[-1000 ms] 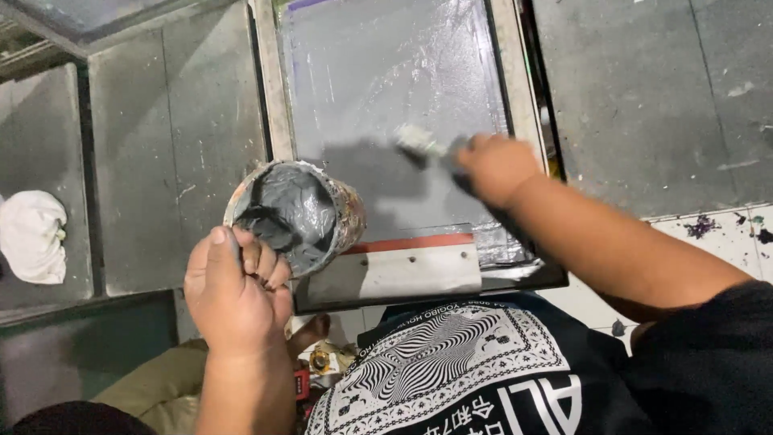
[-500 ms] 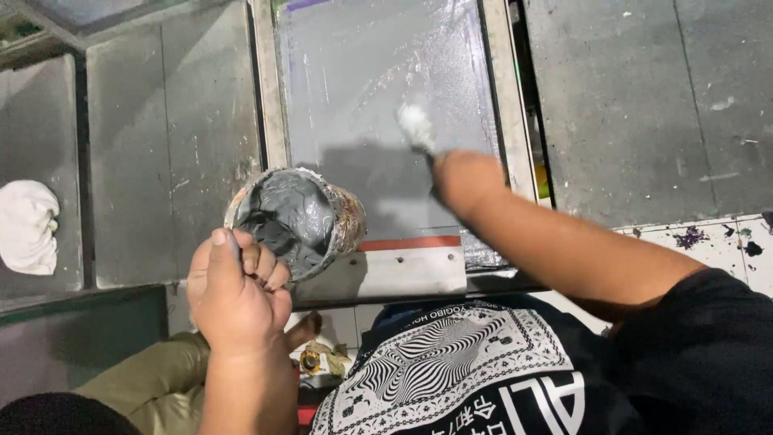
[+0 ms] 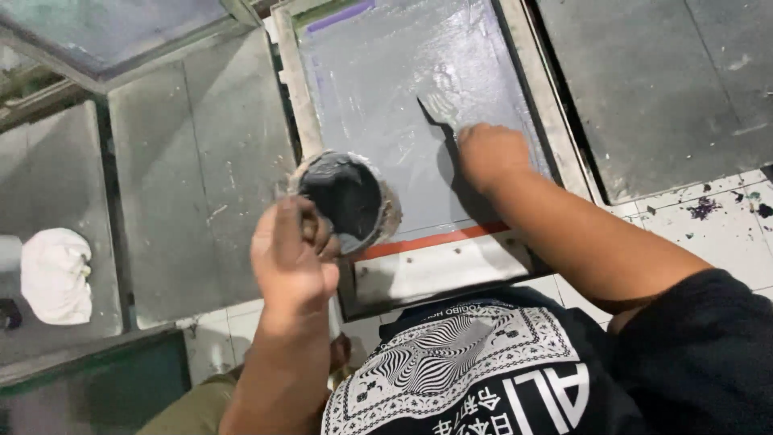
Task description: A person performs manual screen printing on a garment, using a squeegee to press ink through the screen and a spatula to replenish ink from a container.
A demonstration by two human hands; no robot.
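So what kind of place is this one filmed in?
Probably a screen-printing workshop: a framed mesh screen coated in grey ink, an ink-smeared tub in the left hand, and paint-spattered floor tiles.

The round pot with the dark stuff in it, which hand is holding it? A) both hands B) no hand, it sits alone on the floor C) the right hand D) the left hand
D: the left hand grips the edge of the round pot, while the right hand is away on the grey screen, holding a small scraper.
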